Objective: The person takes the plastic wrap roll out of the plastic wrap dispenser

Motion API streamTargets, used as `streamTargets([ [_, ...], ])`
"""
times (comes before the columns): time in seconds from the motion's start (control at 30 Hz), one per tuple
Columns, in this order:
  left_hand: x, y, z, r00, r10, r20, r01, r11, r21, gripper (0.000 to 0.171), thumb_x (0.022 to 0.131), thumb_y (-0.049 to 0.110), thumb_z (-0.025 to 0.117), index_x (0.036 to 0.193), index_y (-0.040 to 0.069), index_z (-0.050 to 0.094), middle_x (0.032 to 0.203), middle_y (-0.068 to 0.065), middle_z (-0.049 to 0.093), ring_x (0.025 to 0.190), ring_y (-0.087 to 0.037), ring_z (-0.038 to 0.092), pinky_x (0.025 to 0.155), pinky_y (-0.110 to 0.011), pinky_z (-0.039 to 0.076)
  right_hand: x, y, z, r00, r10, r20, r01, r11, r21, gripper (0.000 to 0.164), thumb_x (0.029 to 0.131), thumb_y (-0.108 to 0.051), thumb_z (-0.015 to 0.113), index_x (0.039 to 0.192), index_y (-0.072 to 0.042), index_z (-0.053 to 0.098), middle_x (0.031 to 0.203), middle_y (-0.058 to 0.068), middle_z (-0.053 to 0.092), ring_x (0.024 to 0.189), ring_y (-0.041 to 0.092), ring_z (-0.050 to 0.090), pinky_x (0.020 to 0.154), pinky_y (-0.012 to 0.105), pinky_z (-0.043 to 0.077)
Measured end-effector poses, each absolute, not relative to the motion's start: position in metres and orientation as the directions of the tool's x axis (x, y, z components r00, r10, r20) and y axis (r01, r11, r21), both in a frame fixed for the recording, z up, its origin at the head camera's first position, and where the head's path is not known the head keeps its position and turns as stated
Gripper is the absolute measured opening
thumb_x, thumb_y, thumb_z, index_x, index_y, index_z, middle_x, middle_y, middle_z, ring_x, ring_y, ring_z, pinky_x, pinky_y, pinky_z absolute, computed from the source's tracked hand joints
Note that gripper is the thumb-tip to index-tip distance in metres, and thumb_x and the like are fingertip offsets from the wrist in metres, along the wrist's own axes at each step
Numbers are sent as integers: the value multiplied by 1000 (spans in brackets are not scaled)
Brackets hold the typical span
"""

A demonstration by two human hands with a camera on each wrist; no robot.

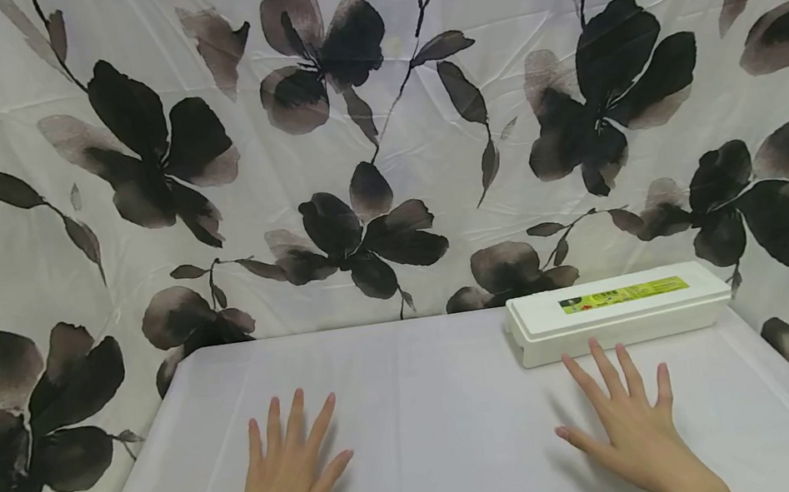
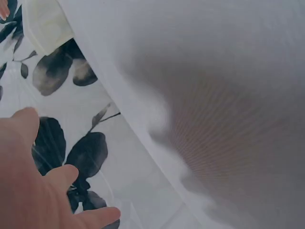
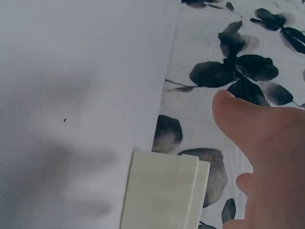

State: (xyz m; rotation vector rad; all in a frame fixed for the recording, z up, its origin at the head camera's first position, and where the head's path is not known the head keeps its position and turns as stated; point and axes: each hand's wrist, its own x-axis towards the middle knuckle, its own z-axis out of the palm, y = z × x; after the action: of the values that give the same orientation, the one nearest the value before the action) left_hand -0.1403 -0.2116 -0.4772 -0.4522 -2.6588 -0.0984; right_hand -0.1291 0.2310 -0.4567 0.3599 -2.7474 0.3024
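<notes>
In the head view, a long white lidded box with a yellow-green printed label lies at the back right of the white table. My right hand is held in front of it, fingers spread and straight; the fingertips overlap the box's front side in this view, and whether they touch it I cannot tell. On the left, my left hand is spread the same way, holding nothing. Shadows on the table beside both hands show them raised above it. The right wrist view shows the box's end near the right hand.
The white table stretches between and around the hands. Behind it hangs a white cloth with dark flower prints, reaching down past the table's back and side edges. A small dark speck shows on the tabletop in the right wrist view.
</notes>
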Motion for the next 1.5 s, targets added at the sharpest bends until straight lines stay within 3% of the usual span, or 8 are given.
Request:
streamTargets([
  [0.17, -143, -210, -473, -857, 290, 427, 340, 939, 46, 65, 93, 53, 59, 149, 23, 46, 145, -23, 47, 135, -49, 37, 105, -69, 27, -130, 233, -455, -892, -207, 402, -300, 936, -184, 88, 84, -52, 72, 155, -26, 26, 159, 19, 18, 142, 46, 14, 103, 76, -3],
  [0.37, -148, -208, -470, -824, 312, 473, 397, 914, 88, 62, 89, 43, 68, 142, 14, 54, 137, -21, 55, 130, -48, 45, 103, -66, 34, -135, 237, -453, -849, -207, 487, -350, 910, -223, 82, 83, -41, 75, 151, -18, 36, 155, 22, 26, 138, 46, 22, 104, 73, 3],
  [0.6, -148, -203, -466, -811, 323, 487, 434, 891, 132, 56, 88, 34, 71, 135, 7, 59, 132, -20, 59, 130, -47, 46, 105, -63, 32, -145, 244, -449, -716, -171, 677, -468, 837, -283, 65, 82, -27, 72, 139, -3, 50, 142, 23, 48, 127, 41, 41, 105, 68, 11],
  [0.77, -149, -199, -463, -813, 323, 485, 441, 885, 150, 54, 88, 33, 72, 133, 7, 60, 132, -19, 59, 130, -47, 46, 105, -63, 33, -151, 251, -445, -642, -135, 755, -515, 805, -294, 58, 84, -26, 67, 135, 0, 55, 136, 22, 55, 121, 40, 48, 103, 66, 15],
  [1.0, -151, -192, -460, -815, 327, 479, 450, 877, 167, 52, 87, 33, 73, 131, 8, 61, 131, -20, 60, 128, -48, 47, 104, -65, 34, -156, 260, -440, -623, -88, 777, -509, 800, -318, 58, 78, -15, 69, 132, 0, 57, 132, 23, 57, 119, 41, 50, 103, 65, 16],
  [1.37, -158, -182, -464, -808, 326, 491, 484, 842, 238, 50, 86, 30, 75, 129, 7, 62, 129, -18, 61, 125, -46, 51, 100, -63, 39, -166, 273, -438, -608, -31, 794, -499, 792, -352, 51, 80, -11, 67, 129, 4, 58, 128, 25, 59, 116, 43, 51, 103, 60, 19],
  [1.5, -160, -177, -464, -798, 333, 503, 510, 817, 268, 50, 85, 28, 76, 128, 6, 62, 128, -18, 62, 122, -46, 53, 97, -63, 42, -168, 278, -437, -595, -10, 804, -507, 781, -365, 50, 81, -9, 68, 128, 5, 59, 126, 26, 60, 121, 32, 52, 102, 58, 20],
])
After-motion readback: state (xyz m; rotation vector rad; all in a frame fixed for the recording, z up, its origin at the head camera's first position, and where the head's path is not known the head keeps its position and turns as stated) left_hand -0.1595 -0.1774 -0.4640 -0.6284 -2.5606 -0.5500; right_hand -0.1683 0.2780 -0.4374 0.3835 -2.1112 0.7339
